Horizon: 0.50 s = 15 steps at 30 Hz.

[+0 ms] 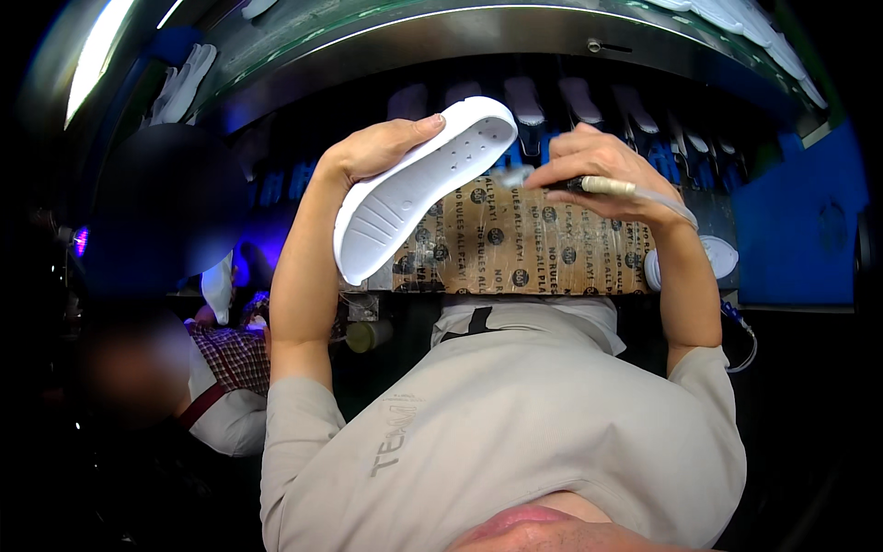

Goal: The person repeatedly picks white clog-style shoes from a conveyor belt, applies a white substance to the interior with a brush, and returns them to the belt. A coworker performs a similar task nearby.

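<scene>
A white shoe sole (425, 189) is held up at a slant in front of me, its inner side with small holes and ridges facing me. My left hand (382, 149) grips its left edge, thumb over the rim and the other fingers hidden behind. To the right of the sole, my right hand (600, 158) is closed around a brush (607, 187) with a pale wrapped handle and a clear tube running back past the wrist. The slightly blurred brush tip points at the sole's right edge, apart from it.
Below my hands lies a work surface (515, 244) covered in printed brown cardboard and clear tape. A round white container (719, 256) stands by my right forearm. Several soles sit in a rack under the metal-edged conveyor (589, 46). A blue panel (796, 225) rises at right; a co-worker in a checkered apron (225, 354) is at left.
</scene>
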Tool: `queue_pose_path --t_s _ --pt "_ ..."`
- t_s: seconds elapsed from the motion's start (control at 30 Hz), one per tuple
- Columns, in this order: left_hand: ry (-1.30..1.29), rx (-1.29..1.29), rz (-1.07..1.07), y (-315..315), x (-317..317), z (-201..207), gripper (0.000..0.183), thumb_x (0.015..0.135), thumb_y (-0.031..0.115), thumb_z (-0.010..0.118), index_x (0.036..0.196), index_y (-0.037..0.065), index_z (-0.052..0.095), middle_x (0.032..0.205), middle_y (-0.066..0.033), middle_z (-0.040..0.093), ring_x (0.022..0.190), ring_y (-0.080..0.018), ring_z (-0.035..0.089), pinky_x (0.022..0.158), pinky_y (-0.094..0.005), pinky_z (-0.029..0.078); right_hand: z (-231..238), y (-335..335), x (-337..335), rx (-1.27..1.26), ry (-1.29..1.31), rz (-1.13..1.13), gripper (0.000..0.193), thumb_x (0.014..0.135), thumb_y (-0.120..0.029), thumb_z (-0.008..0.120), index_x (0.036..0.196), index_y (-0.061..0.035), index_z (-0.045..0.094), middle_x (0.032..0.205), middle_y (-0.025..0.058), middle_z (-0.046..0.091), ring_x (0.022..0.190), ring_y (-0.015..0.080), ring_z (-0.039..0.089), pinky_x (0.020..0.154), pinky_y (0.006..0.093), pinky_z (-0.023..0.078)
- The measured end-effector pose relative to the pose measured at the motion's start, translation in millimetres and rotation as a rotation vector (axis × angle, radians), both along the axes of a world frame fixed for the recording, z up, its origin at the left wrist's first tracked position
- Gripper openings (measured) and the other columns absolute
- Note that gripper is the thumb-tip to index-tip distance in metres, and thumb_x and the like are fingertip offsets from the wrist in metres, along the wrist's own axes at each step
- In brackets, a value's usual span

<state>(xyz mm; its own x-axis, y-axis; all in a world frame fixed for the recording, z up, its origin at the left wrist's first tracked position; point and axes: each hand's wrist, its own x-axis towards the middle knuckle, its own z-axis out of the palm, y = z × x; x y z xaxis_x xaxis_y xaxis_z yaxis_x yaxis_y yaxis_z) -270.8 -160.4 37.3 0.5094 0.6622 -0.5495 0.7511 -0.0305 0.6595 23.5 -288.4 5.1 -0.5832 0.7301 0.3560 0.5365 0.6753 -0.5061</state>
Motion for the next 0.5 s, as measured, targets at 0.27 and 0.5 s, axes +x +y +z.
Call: queue_pose_path --t_s 0.27,0.5 --pt "-1.112 -0.282 -0.024 85.7 12.2 89.0 0.064 0.11 0.05 0.029 0.137 -0.001 0.057 0.111 -0.0228 0.071 0.102 -0.032 0.073 0.086 -0.0448 0.061 -16.1 -19.9 21.4 -0.116 0.557 -0.28 0.026 0.088 -0.016 0.076 0.113 -0.0079 0.078 0.083 0.0043 0.068 0.072 0.0142 0.056 0.064 0.0289 0.045" --pt "0.062 1.022 0.52 260.6 -38.1 56.8 0.063 0.103 0.042 0.047 0.141 -0.008 0.049 0.13 -0.0304 0.064 0.129 -0.0445 0.056 0.111 -0.0487 0.044 -78.9 -29.6 3.4 -0.404 0.631 -0.372 0.029 0.09 -0.013 0.074 0.118 -0.0054 0.076 0.092 0.0069 0.07 0.08 0.0165 0.062 0.071 0.0297 0.049"
